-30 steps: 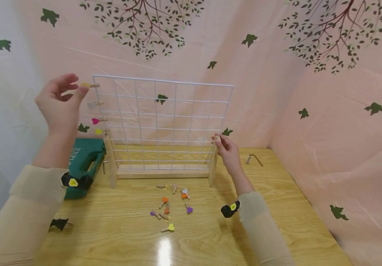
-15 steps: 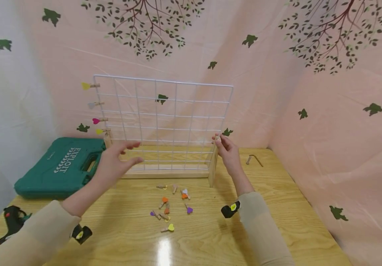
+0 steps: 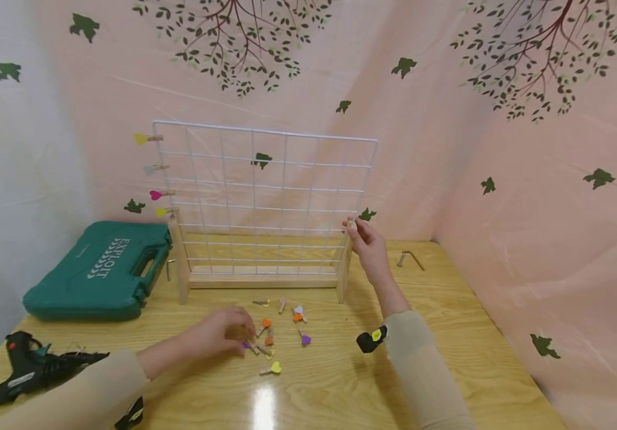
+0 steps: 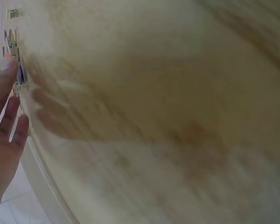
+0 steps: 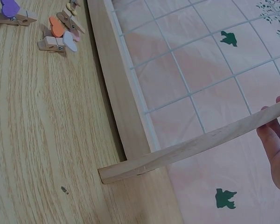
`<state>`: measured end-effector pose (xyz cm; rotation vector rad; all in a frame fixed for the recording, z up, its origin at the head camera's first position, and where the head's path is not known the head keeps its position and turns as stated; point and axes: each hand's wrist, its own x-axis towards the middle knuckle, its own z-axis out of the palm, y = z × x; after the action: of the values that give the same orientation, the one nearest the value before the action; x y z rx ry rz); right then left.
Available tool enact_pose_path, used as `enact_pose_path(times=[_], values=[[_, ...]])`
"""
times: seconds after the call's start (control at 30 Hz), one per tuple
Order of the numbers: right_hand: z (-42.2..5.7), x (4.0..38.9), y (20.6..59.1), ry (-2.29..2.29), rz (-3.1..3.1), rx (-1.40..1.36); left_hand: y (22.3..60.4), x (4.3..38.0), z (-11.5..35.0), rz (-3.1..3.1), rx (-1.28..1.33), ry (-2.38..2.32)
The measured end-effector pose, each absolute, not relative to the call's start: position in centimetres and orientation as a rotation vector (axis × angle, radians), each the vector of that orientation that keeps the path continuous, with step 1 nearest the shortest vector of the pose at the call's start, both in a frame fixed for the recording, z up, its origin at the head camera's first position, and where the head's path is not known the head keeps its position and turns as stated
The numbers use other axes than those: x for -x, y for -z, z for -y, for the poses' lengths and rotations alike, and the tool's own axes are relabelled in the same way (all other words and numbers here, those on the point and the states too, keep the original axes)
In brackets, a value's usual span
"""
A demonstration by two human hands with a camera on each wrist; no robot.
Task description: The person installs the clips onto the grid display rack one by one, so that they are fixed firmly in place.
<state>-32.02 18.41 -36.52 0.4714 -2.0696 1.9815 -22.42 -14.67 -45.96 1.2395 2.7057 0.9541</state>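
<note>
A white wire grid [image 3: 265,131] stands in a wooden stand [image 3: 262,282] on the table. Several clothespins with heart tops, among them a pink-heart clothespin [image 3: 155,195], clip to its left edge. My right hand [image 3: 373,251] grips the upper part of the stand's right post [image 5: 196,144]. Low over the table, my left hand [image 3: 217,332] reaches to the left side of a loose pile of clothespins; its thumb and fingers are apart in the left wrist view. Nearby lie an orange-heart clothespin [image 3: 266,323], a yellow-heart clothespin [image 3: 275,368] and a purple-heart clothespin [image 3: 305,340].
A green tool case [image 3: 85,283] lies left of the stand. In front of it is a black glue gun [image 3: 34,370]. An L-shaped hex key [image 3: 414,259] with a bolt lies at the right rear. A pink curtain [image 3: 308,71] hangs behind.
My left hand has let go of the top yellow-heart clothespin on the grid's left edge and come down to the loose clothespins. The right hand keeps its place on the post.
</note>
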Motion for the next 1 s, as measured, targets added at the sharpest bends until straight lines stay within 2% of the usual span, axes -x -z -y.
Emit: enact_pose_path(times=[0.37, 0.83, 1.0], values=[[-18.6, 32.7, 37.1, -1.971, 2.077, -0.495, 47.0, 22.9, 14.5, -2.483, -1.367, -1.030], [-19.0, 33.7, 38.1, -1.951, 2.087, -0.470, 45.7, 23.3, 14.4, -2.559, -1.280, -1.026], [-19.0, 33.7, 38.2, -1.951, 2.086, -0.473, 43.9, 23.4, 14.7, -2.605, -1.212, -1.114]])
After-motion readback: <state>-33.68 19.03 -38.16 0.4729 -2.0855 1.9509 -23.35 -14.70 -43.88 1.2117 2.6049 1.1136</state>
